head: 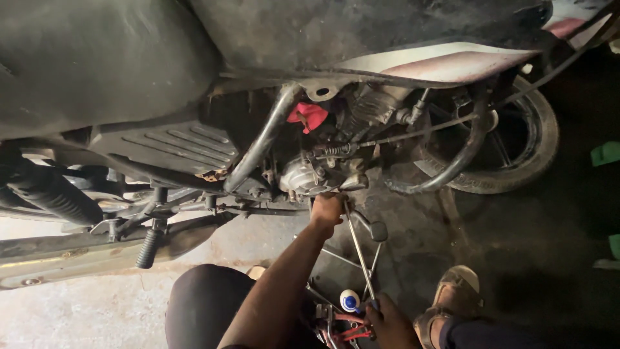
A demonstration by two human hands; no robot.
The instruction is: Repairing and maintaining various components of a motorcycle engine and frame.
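Gripping tightly, the left hand (327, 210) is closing on the engine's (316, 174) underside at 12 o'clock. At 5 o'clock the right hand (387, 320) is clamping a long metal rod (357, 249) (its lower end), beside a small white bottle (349, 300).

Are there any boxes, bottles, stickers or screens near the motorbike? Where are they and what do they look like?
Small bottle: low in the picture, just beside the right hand, rounded, white with a blue patch; too blurred to tell more.
Green things: at the right edge on the dark floor, blocky and plain green; cannot tell if they are packages.
No screens or signs show.
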